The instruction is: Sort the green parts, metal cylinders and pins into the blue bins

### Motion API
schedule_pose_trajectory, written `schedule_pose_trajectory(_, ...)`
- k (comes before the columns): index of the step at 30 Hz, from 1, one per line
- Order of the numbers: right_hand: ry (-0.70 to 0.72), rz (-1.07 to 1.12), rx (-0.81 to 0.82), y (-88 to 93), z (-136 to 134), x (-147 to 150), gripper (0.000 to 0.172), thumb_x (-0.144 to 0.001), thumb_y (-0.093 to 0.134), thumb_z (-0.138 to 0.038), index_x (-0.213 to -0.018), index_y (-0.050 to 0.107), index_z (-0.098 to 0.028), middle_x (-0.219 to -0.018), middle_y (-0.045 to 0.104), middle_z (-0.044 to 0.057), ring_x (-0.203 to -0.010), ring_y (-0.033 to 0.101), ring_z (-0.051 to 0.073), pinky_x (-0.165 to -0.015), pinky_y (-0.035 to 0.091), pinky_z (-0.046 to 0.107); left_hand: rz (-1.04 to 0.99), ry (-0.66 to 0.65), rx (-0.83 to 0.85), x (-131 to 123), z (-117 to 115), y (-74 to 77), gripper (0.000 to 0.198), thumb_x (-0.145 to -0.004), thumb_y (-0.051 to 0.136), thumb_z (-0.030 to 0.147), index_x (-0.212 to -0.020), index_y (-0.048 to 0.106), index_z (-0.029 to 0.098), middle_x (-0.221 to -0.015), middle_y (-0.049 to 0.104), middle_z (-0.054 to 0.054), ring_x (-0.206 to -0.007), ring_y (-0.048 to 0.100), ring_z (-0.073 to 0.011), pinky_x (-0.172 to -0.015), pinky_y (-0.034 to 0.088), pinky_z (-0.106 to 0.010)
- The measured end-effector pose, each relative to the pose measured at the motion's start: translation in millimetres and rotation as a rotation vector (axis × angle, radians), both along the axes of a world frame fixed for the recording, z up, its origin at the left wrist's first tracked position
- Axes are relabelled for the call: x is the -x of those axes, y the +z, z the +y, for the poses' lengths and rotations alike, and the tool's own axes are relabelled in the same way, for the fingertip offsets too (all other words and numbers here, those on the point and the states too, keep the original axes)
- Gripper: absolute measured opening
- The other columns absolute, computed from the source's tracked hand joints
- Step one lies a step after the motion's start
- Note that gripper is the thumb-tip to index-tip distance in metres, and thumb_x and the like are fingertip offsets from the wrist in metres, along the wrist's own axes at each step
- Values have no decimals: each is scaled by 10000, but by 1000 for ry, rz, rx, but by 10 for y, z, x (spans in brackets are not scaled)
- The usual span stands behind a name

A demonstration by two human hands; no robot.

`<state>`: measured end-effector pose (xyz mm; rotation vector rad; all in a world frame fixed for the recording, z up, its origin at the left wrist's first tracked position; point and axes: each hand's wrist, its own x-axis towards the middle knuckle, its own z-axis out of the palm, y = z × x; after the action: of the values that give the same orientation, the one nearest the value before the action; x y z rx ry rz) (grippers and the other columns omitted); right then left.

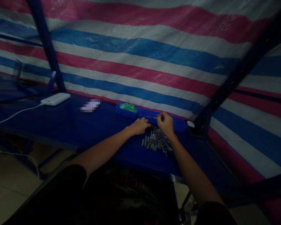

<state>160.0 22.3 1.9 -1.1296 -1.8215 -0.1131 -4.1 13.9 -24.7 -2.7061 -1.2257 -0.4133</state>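
My left hand [139, 125] rests palm down on the blue table [67, 125], fingers curled at the left edge of a pile of small metal cylinders [155, 141]. My right hand [165, 123] is raised over the pile with thumb and fingers pinched on a thin small piece, beside a blue tray [152, 114]. What the left fingers hold, if anything, is hidden in the dim light.
A second blue tray with green parts [127, 108] stands left of the first. A white power bank [55, 98] with a white cable [11, 116] lies at the far left. A small white object [190, 124] sits by the dark frame post. A striped tarp hangs behind.
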Motion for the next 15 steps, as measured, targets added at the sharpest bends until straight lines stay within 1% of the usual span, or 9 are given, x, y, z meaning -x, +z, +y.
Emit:
schedule_pose_trajectory(2,-38,-3,-19,-4,54,-25,172,-795,420,-308,-712,508,-186,-614,544,11,-568,489,146,-564,339,253,32,25,3,1,10,25,371,-782,482,130,-1122,544,264,-1075,528,-81,-996,437,-252,-778,400,-360)
schedule_pose_trajectory(5,-140,-67,-46,-4,144,-37,246,-842,385,-358,-838,546,-171,-684,581,41,-622,514,170,-598,345,272,3,43,8,38,20,37,199,-813,502,236,-992,590,230,-1043,528,-86,-989,440,-256,-771,403,-366)
schedule_pose_trajectory(7,-199,-151,-61,-10,183,-29,286,-840,408,-381,-936,553,-153,-776,609,82,-710,532,203,-641,354,295,-53,38,43,74,33,18,146,-818,509,265,-929,590,213,-1004,549,-74,-969,457,-244,-769,406,-358)
schedule_pose_trajectory(9,-200,-229,-67,-27,178,-12,300,-819,454,-362,-996,546,-138,-854,612,110,-781,530,225,-682,361,313,-165,33,108,107,54,-9,120,-828,496,232,-913,570,192,-956,580,-58,-940,485,-212,-780,409,-332)
schedule_pose_trajectory(11,-108,-286,-36,-53,124,12,243,-813,464,-317,-959,560,-149,-841,606,94,-783,524,213,-698,366,308,-313,19,175,128,74,-19,103,-838,471,187,-904,547,167,-875,603,-44,-868,523,-173,-769,419,-297)
schedule_pose_trajectory(13,46,-344,28,-77,44,40,169,-809,468,-289,-870,576,-175,-766,592,54,-743,516,187,-680,369,285,-460,-8,207,137,81,-3,100,-833,472,163,-919,522,150,-790,601,-29,-780,546,-148,-733,431,-275)
schedule_pose_trajectory(15,168,-396,87,-90,-30,67,125,-786,499,-281,-818,576,-188,-721,573,28,-704,503,168,-641,365,266,-589,-28,212,138,72,35,145,-806,505,142,-951,496,147,-763,589,-17,-738,555,-138,-698,440,-266)
